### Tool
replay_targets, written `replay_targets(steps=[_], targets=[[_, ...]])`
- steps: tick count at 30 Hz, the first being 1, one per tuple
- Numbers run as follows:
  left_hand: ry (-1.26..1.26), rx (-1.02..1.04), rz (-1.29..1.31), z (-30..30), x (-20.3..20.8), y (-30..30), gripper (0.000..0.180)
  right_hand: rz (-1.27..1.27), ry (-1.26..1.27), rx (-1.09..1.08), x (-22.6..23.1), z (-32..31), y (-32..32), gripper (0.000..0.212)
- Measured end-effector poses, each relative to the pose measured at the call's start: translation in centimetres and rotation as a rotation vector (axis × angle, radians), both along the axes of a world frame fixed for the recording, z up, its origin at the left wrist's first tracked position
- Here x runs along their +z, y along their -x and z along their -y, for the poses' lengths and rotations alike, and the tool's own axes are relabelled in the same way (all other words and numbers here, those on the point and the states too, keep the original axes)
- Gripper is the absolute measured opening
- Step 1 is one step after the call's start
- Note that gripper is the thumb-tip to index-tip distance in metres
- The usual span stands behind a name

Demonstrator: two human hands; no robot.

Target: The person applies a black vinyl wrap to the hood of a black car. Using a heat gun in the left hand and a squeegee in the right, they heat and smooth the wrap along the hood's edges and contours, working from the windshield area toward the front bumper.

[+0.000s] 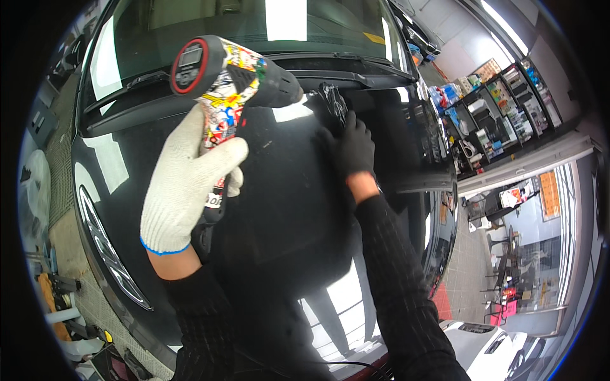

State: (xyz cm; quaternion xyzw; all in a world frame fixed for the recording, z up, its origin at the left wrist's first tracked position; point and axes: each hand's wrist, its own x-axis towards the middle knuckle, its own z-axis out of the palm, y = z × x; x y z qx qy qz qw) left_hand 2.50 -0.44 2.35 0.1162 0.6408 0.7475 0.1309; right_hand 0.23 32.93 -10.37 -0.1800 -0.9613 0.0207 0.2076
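Observation:
My left hand (pixel 184 178), in a white knitted glove with a blue cuff edge, is wrapped round the handle of a heat gun (pixel 232 89). The gun is covered in colourful stickers, with a red-ringed display at its back. Its dark nozzle points right, above the black car hood (pixel 279 209). My right hand (pixel 356 149) wears a black glove and is closed at the lower end of a bunch of crumpled, shiny black film (pixel 333 105). This film lies near the windshield edge of the hood. Dark glove against dark hood partly hides the fingertips.
Behind the hood are the wipers (pixel 356 60) and windshield (pixel 241 22). A shelf of bottles and boxes (pixel 502 111) stands at the right, above a glass-walled room. Tools and clutter (pixel 70 317) lie at the lower left. A cable (pixel 346 363) runs by the hood's front.

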Motion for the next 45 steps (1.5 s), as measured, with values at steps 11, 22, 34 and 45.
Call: replay_targets(steps=[11,22,34,45], targets=[[-0.005,-0.063,-0.007,0.3,-0.4,0.3,0.048,0.125,0.064,0.043,3.0,-1.3,5.8,0.032],[0.033,-0.037,0.030,0.3,-0.9,0.7,0.053,0.379,0.195,0.152,6.2,-2.6,13.6,0.048],[0.061,-0.011,0.009,1.2,-1.0,0.6,0.058,0.718,-0.014,0.153,9.5,-1.9,15.7,0.044],[0.056,0.004,0.004,1.9,-1.0,0.7,0.046,0.710,-0.156,0.246,7.6,-3.8,17.8,0.046]])
